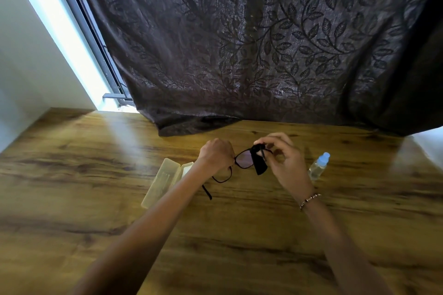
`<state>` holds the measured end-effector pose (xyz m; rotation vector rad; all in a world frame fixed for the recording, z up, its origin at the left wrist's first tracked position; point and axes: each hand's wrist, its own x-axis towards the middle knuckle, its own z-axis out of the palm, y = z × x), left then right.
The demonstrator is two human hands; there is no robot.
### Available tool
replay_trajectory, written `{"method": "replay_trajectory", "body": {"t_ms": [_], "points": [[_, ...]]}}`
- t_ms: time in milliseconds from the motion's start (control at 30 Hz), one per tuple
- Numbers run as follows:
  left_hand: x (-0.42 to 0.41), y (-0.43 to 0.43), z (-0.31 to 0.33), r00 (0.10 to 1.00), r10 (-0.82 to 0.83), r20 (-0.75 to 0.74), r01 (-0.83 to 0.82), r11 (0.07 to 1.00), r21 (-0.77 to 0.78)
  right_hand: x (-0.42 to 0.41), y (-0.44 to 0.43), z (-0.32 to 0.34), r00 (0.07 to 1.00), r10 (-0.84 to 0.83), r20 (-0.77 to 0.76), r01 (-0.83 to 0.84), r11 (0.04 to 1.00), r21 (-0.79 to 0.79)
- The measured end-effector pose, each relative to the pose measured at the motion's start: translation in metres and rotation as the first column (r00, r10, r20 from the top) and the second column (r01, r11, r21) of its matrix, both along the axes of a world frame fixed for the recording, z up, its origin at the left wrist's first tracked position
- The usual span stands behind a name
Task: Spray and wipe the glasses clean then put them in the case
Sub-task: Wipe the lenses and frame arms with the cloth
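Note:
Black-framed glasses are held above the wooden table. My left hand grips the frame at its left end, and one temple arm hangs down below it. My right hand pinches a small black cloth against the right lens, with the cloth's tail hanging below the frame. A pale yellow glasses case lies open on the table just left of my left forearm. A small clear spray bottle with a light blue cap stands to the right of my right hand.
A dark leaf-patterned curtain hangs behind the table and its hem rests on the far edge. A bright window strip and a white wall are at the left. A beaded bracelet is on my right wrist.

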<state>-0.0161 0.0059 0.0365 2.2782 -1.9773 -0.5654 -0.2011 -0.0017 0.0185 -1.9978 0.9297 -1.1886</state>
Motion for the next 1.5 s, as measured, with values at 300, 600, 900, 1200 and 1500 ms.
{"method": "replay_trajectory", "body": {"t_ms": [300, 600, 900, 1200, 1500], "points": [[0.001, 0.0, -0.002, 1.0, -0.002, 0.031, 0.003, 1.0, -0.014, 0.006, 0.002, -0.004, 0.998, -0.045, -0.048, 0.047, 0.998, 0.029], [0.003, -0.005, -0.004, 0.999, 0.013, 0.031, -0.012, 0.999, -0.048, 0.008, -0.004, -0.009, 0.995, -0.091, -0.043, 0.093, 0.994, 0.058], [0.008, -0.012, -0.008, 0.989, 0.088, 0.115, -0.073, 0.989, -0.129, 0.006, 0.006, 0.007, 0.997, 0.039, 0.064, -0.04, 0.999, 0.017], [0.007, -0.023, 0.005, 0.979, 0.139, 0.151, -0.085, 0.944, -0.319, -0.014, 0.013, 0.002, 0.994, -0.005, 0.108, -0.01, 0.99, 0.138], [0.019, -0.024, 0.001, 0.994, 0.106, -0.002, -0.096, 0.889, -0.448, -0.036, 0.008, -0.002, 0.99, -0.135, 0.038, 0.107, 0.903, 0.417]]}}
